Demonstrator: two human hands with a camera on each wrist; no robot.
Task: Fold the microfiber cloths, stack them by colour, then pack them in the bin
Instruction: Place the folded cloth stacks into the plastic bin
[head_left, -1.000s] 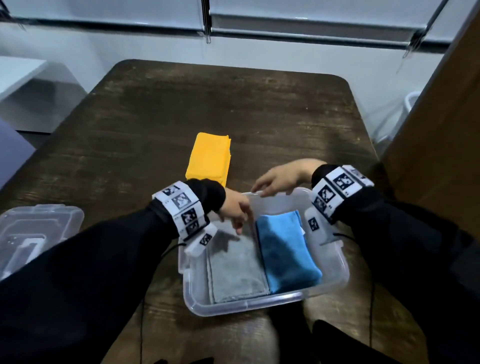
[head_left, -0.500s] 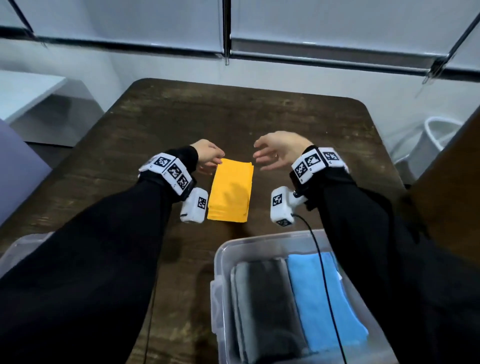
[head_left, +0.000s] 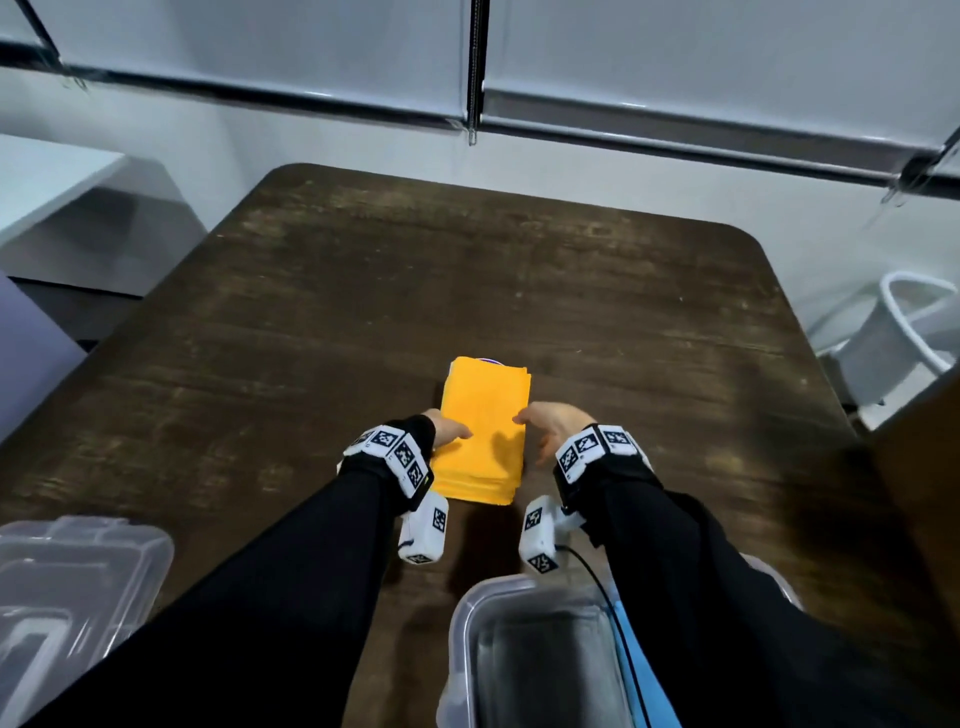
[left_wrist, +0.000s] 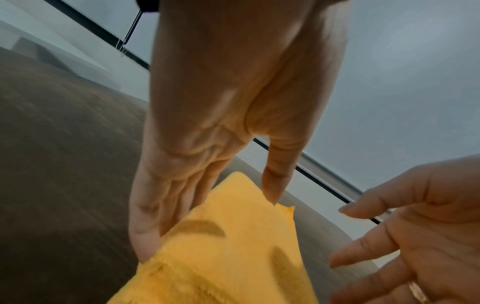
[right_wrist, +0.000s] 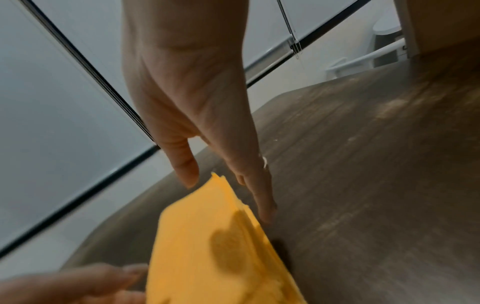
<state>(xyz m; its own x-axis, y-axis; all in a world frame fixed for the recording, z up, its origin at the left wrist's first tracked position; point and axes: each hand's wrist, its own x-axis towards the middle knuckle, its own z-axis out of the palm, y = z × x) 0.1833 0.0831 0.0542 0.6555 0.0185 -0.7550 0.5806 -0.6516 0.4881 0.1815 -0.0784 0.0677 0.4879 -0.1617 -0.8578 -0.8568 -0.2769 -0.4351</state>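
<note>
A stack of folded yellow cloths (head_left: 483, 431) lies on the dark wooden table (head_left: 519, 291), just beyond the bin. My left hand (head_left: 451, 430) lies along its left edge, fingers (left_wrist: 166, 205) straight against the side and thumb over the top. On the opposite edge my right hand (head_left: 545, 423) does the same, its straight fingers (right_wrist: 249, 176) touching the table beside the stack (right_wrist: 215, 246). The clear plastic bin (head_left: 462, 623) at the near edge holds a folded grey cloth (head_left: 540, 670) and a blue one (head_left: 652, 701), partly hidden by my right arm.
The clear bin lid (head_left: 72, 587) lies at the table's near left corner. A white stool-like frame (head_left: 904, 338) stands on the floor off the right edge. A black cable (head_left: 602, 587) from my right wrist hangs over the bin.
Both hands left the bin, reached out to the yellow stack and have now come down onto its left and right edges. My head has turned up from the bin to the stack.
</note>
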